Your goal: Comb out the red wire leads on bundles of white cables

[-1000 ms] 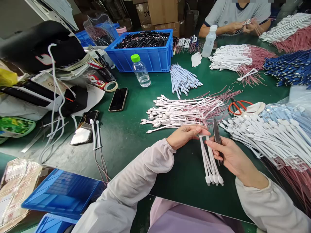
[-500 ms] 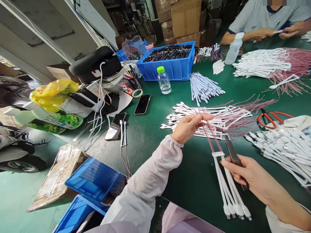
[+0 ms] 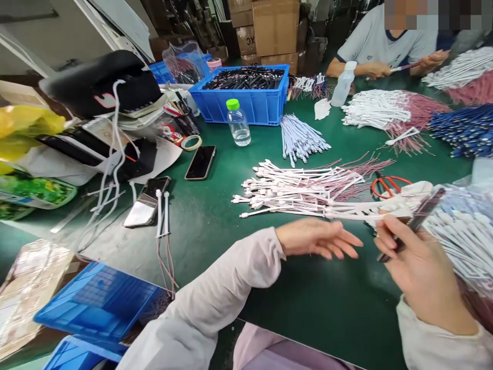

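My left hand (image 3: pixel 318 239) hangs open, fingers apart, holding nothing above the dark mat (image 3: pixel 319 303). My right hand (image 3: pixel 418 262) grips a slim dark flat tool (image 3: pixel 418 221), whose upper end tilts to the right. Just beyond my left fingertips lies a loose pile of white cables with pink wires (image 3: pixel 300 187). Several white leads stretch from it towards my right hand. A heap of white cable ends in clear plastic (image 3: pixel 466 236) sits right of that hand, partly hidden by it.
Orange-handled scissors (image 3: pixel 387 187) lie behind my right hand. A blue crate of black cables (image 3: pixel 234 95), a water bottle (image 3: pixel 238 123), phones (image 3: pixel 200 162) and a blue tray (image 3: pixel 96 303) stand about the green table (image 3: pixel 219 205). A co-worker's hands (image 3: pixel 400 67) hold a wire across the table.
My left hand has let go of the white cable bundle and opened. The bundle no longer hangs between my hands. My right hand and its tool have moved right, and the tool now tilts.
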{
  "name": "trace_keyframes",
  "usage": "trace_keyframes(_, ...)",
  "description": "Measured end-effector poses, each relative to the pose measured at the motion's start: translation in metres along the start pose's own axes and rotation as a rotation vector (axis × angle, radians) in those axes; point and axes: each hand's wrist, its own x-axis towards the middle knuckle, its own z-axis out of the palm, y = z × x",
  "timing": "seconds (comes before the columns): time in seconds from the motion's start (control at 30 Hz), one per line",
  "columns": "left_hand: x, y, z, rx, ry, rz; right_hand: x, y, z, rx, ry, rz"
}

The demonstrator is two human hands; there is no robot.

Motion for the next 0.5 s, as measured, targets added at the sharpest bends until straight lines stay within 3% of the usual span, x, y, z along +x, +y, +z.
trace_keyframes(0.07,0.015,-0.024,0.018,-0.16,0.008,-0.099,-0.009,0.003,0.004,-0.025,-0.042,0.009)
trace_keyframes(0.2,0.031,-0.046,0.04,-0.469,0.229,0.123,-0.028,0.017,0.012,-0.077,-0.102,0.079)
trace_keyframes(0.37,0.023,-0.023,0.029,-0.486,0.385,0.419,-0.037,0.022,0.008,-0.024,-0.108,0.205)
trace_keyframes(0.43,0.014,-0.006,0.017,-0.368,0.437,0.526,-0.031,0.012,-0.012,-0.045,-0.058,0.202)
trace_keyframes(0.5,0.004,0.01,0.004,-0.168,0.459,0.544,-0.022,-0.004,-0.04,-0.157,0.018,0.11)
